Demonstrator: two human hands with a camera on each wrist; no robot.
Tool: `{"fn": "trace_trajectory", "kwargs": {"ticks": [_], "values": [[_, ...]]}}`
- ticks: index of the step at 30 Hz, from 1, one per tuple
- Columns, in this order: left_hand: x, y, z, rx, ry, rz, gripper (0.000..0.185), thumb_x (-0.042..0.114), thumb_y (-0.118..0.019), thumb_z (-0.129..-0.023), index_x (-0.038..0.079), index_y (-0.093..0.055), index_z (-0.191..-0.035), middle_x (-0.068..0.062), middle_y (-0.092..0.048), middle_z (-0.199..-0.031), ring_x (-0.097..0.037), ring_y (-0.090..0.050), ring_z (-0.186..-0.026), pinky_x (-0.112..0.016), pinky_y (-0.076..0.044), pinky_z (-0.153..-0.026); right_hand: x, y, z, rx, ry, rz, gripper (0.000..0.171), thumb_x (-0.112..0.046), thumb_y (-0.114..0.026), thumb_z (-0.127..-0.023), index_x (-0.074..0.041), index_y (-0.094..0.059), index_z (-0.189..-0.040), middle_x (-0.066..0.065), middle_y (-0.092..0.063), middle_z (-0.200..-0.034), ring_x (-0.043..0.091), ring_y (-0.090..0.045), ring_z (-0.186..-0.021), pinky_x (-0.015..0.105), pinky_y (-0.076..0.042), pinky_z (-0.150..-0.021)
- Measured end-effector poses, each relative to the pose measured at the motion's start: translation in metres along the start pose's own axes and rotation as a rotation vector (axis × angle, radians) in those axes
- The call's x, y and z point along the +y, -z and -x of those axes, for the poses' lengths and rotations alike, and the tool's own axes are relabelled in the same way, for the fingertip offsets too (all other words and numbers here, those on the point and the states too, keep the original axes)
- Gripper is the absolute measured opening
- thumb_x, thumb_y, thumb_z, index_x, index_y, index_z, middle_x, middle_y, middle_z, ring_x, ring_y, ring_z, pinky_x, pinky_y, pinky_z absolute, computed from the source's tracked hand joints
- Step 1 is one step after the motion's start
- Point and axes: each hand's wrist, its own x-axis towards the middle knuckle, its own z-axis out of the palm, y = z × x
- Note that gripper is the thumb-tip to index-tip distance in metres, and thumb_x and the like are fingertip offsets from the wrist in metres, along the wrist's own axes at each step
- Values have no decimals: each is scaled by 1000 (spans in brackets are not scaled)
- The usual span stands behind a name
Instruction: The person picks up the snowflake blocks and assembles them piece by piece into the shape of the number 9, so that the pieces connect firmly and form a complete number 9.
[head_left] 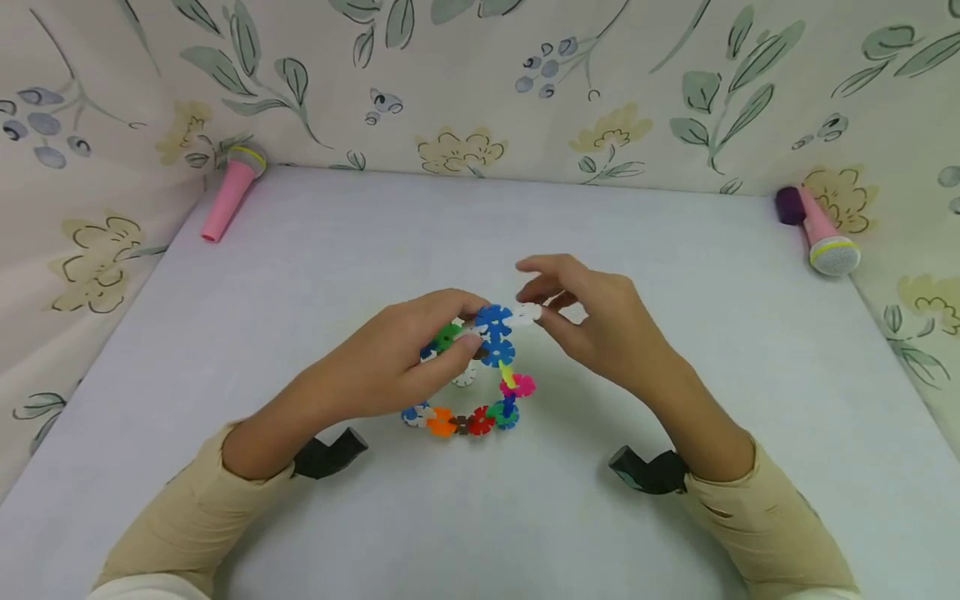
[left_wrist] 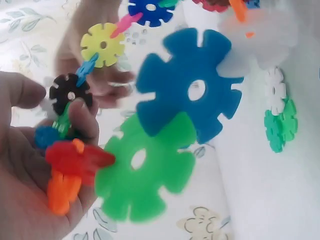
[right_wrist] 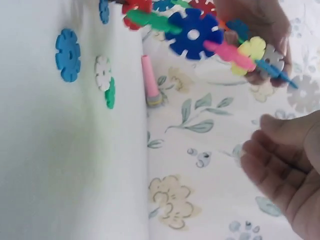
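My left hand holds a looped chain of notched plastic snowflake discs, pinching it near a dark brown disc. Blue discs, an orange disc and a red disc are among its colours. Close to the left wrist camera hang a large green disc and a large blue disc. A white disc sticks out at the chain's upper right. My right hand is beside it, thumb tip at its edge, fingers loosely bent and apart from the thumb.
On the white table lie a loose blue disc, a white disc and a green piece. Pink toy microphones stand at the back left and back right. Floral cloth borders the table.
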Motion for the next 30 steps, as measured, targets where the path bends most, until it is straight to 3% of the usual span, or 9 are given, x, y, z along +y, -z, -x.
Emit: {"fn": "trace_trajectory", "kwargs": {"ticks": [2,4,7,11,14,17,20,25,30], "values": [[1,2,1,4,42,-15,28,20,-49,-103,7,-53,-128,6,-62,-105,-6,-61,-91,-28,-54,-75,7,-7,0,-113,-123,-26,35,4,-77,-85,-1,-65,-117,5,-73,-97,16,-69,-86,32,-58,-74],[2,4,2,13,66,-48,27,20,-47,-102,7,-52,-126,4,-59,-102,-7,-59,-84,-28,-53,-69,14,-18,0,-262,-180,-33,27,-1,-77,-87,-3,-69,-112,3,-72,-98,15,-67,-88,30,-57,-75],[1,7,3,25,66,-97,28,25,-48,-103,9,-51,-127,4,-57,-105,-7,-56,-82,-27,-52,-66,21,-38,2,-468,-159,-40,18,-7,-78,-88,-5,-72,-105,2,-69,-97,15,-64,-88,26,-55,-76],[0,9,3,7,16,-102,37,37,-56,-103,15,-50,-133,8,-56,-115,-4,-56,-86,-25,-52,-70,22,-65,1,-585,-136,-88,17,-14,-75,-91,-7,-69,-106,-1,-65,-93,14,-62,-90,23,-52,-81],[-2,8,3,-8,-37,-116,40,37,-61,-101,16,-52,-133,9,-55,-113,-2,-55,-85,-24,-51,-69,18,-74,0,-604,-176,-65,20,-17,-73,-94,-8,-67,-110,-1,-67,-98,15,-62,-94,27,-52,-89],[-3,6,3,0,-75,-165,32,35,-61,-101,13,-58,-124,8,-54,-103,-2,-51,-81,-22,-48,-64,14,-74,0,-622,-211,2,23,-17,-72,-94,-9,-65,-114,2,-68,-103,17,-63,-99,31,-51,-93],[-4,6,3,17,-88,-201,25,34,-60,-102,12,-62,-114,7,-52,-97,-3,-48,-76,-22,-44,-60,15,-71,-1,-607,-194,1,26,-13,-72,-93,-9,-64,-117,2,-67,-105,18,-61,-98,31,-51,-91],[-3,7,2,42,-74,-251,22,33,-60,-102,12,-60,-108,6,-53,-95,-4,-48,-73,-21,-44,-57,23,-45,-4,-507,-161,-186,22,-4,-68,-95,-3,-66,-117,1,-70,-98,17,-64,-86,28,-55,-79],[-2,10,3,72,-54,-329,23,32,-62,-101,10,-62,-107,5,-56,-93,-4,-50,-71,-21,-46,-57,16,1,-3,-261,-107,-412,25,8,-60,-95,0,-58,-118,-1,-68,-84,18,-64,-72,29,-55,-66]]}}
